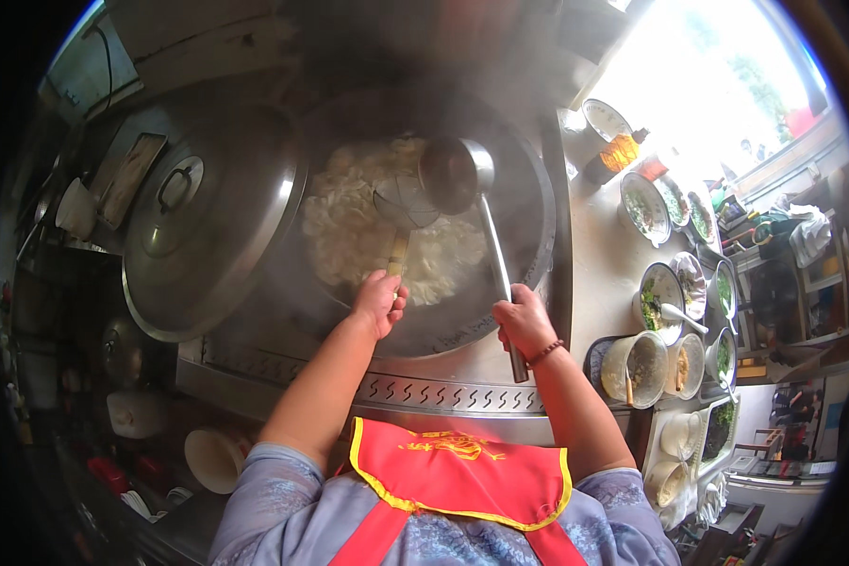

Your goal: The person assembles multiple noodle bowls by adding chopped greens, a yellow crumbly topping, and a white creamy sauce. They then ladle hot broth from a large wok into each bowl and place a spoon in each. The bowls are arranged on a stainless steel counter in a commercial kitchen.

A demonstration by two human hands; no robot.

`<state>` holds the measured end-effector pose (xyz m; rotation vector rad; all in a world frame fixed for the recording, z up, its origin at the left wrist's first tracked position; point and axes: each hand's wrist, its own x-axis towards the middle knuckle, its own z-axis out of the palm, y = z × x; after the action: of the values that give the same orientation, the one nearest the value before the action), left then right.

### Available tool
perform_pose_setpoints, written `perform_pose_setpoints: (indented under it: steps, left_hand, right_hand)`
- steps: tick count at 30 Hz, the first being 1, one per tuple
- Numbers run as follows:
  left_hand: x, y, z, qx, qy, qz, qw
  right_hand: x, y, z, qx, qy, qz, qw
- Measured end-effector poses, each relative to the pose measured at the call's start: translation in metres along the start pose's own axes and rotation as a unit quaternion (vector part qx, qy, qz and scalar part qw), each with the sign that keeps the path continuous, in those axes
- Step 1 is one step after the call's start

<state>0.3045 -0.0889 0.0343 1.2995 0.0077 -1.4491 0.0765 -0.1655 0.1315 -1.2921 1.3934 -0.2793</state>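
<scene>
A wide wok (528,212) full of pale, folded pieces of food (344,212), perhaps dumplings, steams in front of me. My left hand (379,304) is closed round the short, light-coloured handle of a skimmer (401,206), whose head is over the food. The steam blurs the skimmer's head, so I cannot tell how deep it sits. In my right hand (525,324) is the long metal handle of a big ladle (457,176). The ladle's deep bowl hangs over the wok, close beside the skimmer's head. What the bowl contains is hard to make out.
A large domed metal lid (208,222) leans left of the wok. On the metal counter (590,241) to the right stand several bowls, including one with chopped greens and a white spoon (681,317), and a pot (635,368). A slotted metal strip (443,391) edges the stove before me.
</scene>
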Motion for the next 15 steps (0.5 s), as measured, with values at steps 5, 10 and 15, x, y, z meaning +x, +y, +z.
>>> perform_pose_setpoints:
  steps: [5, 10, 15]
  left_hand:
    - [0.019, 0.003, 0.012, 0.072, 0.047, -0.034, 0.996]
    - [0.032, 0.005, 0.022, 0.118, 0.101, -0.048, 0.987]
    - [0.04, -0.001, 0.031, 0.246, 0.143, -0.002, 0.959]
  right_hand:
    - [0.059, 0.018, 0.037, -0.212, 0.046, -0.051, 0.975]
    - [0.084, 0.026, 0.064, -0.334, 0.053, -0.078, 0.938]
    - [0.064, -0.002, 0.071, -0.082, -0.106, 0.102, 0.986]
